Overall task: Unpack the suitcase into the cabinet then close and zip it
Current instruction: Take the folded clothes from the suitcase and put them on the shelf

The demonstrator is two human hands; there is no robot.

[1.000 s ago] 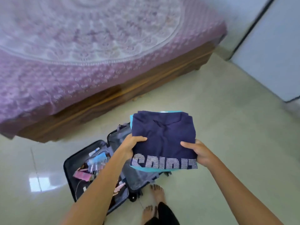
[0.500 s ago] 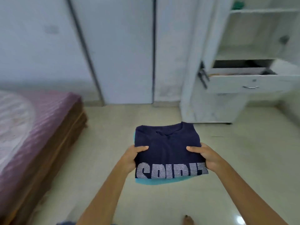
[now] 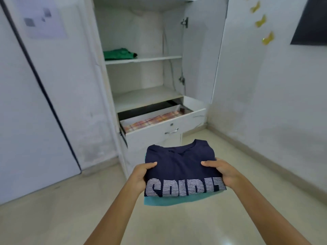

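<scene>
Clothes are the load here: a folded navy shirt (image 3: 180, 167) with striped lettering lies on top of a folded teal garment (image 3: 169, 200), and the pair is carried in the air in front of the open cabinet (image 3: 141, 76). The left hand (image 3: 139, 175) grips the stack's left edge, thumb pressed on top of the navy cloth and fingers hidden beneath; the right hand (image 3: 224, 171) holds the right edge the same way. The suitcase is out of view. The main risk, as I judge it, is the teal piece sliding out from under the navy one, since only its front edge shows and I cannot tell how well the hidden fingers support it. The pulled-out drawer (image 3: 164, 124), with a checked cloth (image 3: 154, 121) inside, juts forward below the bare middle shelf (image 3: 146, 98), so a low approach could catch the stack on the drawer front and undo the folds. The upper shelf (image 3: 143, 60) already bears a green garment (image 3: 119, 53) on its left, and crowding against it could rumple both. The open cabinet door (image 3: 201, 50) stands close on the right, where an elbow might knock it.
</scene>
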